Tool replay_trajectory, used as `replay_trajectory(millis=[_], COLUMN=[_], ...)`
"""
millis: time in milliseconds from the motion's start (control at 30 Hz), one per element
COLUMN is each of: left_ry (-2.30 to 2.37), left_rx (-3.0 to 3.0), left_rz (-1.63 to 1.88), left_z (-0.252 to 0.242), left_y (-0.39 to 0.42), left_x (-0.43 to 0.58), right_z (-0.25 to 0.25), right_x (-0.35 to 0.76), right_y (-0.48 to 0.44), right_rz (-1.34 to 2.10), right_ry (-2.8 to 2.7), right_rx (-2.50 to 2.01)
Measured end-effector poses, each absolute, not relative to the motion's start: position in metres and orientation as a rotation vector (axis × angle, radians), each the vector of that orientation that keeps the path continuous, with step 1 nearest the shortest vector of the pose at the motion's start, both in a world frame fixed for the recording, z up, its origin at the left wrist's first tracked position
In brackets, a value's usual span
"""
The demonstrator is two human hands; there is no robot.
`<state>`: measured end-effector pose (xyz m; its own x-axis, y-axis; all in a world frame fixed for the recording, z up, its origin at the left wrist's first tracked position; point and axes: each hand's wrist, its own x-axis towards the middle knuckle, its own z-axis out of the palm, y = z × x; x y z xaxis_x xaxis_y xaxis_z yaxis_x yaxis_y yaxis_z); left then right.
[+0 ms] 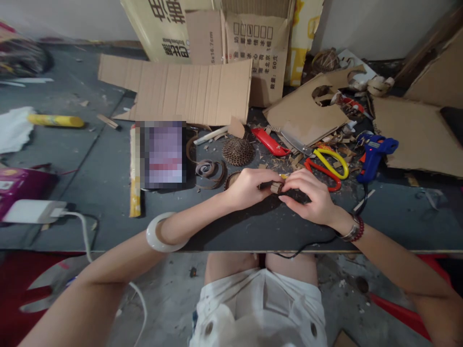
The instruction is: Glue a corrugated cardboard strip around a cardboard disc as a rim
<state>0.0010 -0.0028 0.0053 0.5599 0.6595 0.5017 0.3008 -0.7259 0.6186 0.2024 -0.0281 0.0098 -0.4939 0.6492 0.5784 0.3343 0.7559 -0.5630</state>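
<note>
The left hand (246,189) and right hand (307,196) clench a small brown corrugated-cardboard piece (276,188) between their fingers, near yellow-handled scissors (331,163) on the dark surface (108,202).

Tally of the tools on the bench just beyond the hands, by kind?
Blue hot glue gun: 1
Red utility knife: 1
Yellow looped handle: 1
Red looped handle: 1
Total: 4
The two looped handles overlap, so I cannot tell whether they are one tool or two.
</note>
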Motion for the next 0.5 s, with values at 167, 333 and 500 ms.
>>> replay_trajectory(millis=[167,333,500], left_ry=[0.814,0.752,0.734], left_rx=[2.213,2.192,2.248], left_rz=[0.922,0.941,1.015], left_z=[0.0090,0.0083,0.0045], left_y=[-0.0050,-0.0056,-0.0046], left_x=[0.0024,0.0037,0.0047], right_z=[0.0084,0.0115,0.0114], right_x=[0.2017,0.2013,0.2011], right_y=[-0.0283,-0.0301,-0.0295], right_rz=[0.421,0.372,0.303], right_ry=[-2.082,-2.044,-2.060], right_rx=[-0.730,-0.763,-0.752])
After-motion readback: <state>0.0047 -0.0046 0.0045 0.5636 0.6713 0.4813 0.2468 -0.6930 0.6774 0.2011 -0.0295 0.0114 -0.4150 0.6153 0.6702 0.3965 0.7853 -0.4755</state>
